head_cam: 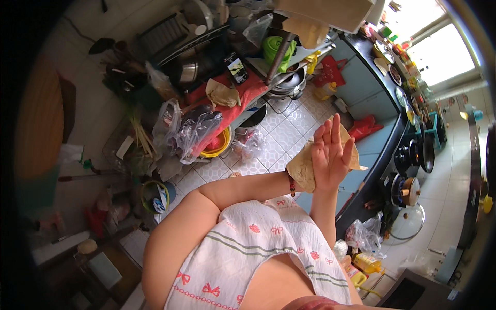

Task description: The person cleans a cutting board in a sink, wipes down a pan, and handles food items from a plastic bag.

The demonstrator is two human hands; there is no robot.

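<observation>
My right hand [329, 155] is raised in front of my body, palm towards my face, fingers straight and thumb out. No object lies on its palm. A thin, tan sheet that looks like flatbread [304, 166] is behind it and shows on both sides of the hand. My left forearm [248, 186] crosses from the left, with a beaded bracelet [292, 186] at the wrist. Beyond the wrist, the sheet and my right hand hide my left hand, so its grip does not show.
A low table with a red cloth [252, 87] holds a phone [236, 69], another tan folded piece [223, 93] and plastic bags [193, 124]. On the right, a dark counter [381, 151] carries a wok [426, 155] and a lidded pot [405, 190]. Tiled floor [283, 124] lies between them.
</observation>
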